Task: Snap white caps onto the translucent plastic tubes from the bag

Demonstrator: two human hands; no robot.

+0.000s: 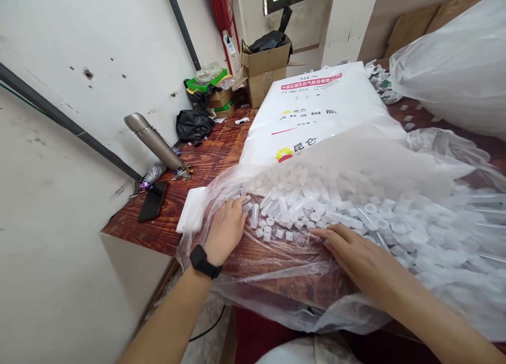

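My left hand [227, 227], with a black watch [205, 261] at the wrist, is at the left edge of a pile of small white plastic caps [289, 236] and clear plastic tubes [255, 216]. Its fingers are bent together at small pieces, and what lies between them is partly hidden. At the pile's front edge, my right hand [350, 248] has its index finger stretched out over the caps, with nothing visible in its grasp. The pile lies in an opened clear plastic bag [276, 271], whose film spreads under both hands.
A large white printed sack [316, 108] lies behind the pile. To the left are a metal flask [154, 140], keys [183, 172], a phone [152, 201] and a white pad [191, 209]. A cardboard box [269, 71] stands farther back; a full white bag [454, 68] is at right.
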